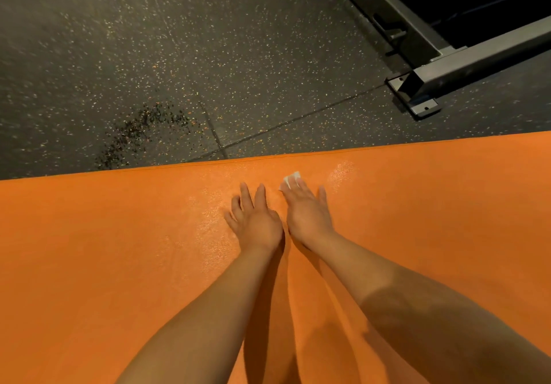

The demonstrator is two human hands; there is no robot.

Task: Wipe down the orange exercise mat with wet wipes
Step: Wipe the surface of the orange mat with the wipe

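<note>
From the head camera, the flat orange exercise mat (89,249) fills the lower half of the view, and its far stitched edge runs across the frame against the dark speckled rubber floor (179,56). The mat's surface is finely textured. It glistens in patches around the hands and in a brighter patch just right of the small white wet wipe (291,179), while the rest looks matte.

The left hand (256,219) lies palm down on the mat with its fingers straight and slightly spread, holding nothing. The right hand (307,210) lies close beside it, also palm down. Its straight fingers press the wipe flat against the mat near the far edge, and only the wipe's front end shows beyond the fingertips.

On the floor beyond the mat lies a dark blotchy patch (149,127). A grey metal equipment frame (447,56) with a bolted foot plate stands at the upper right, well apart from the mat.
</note>
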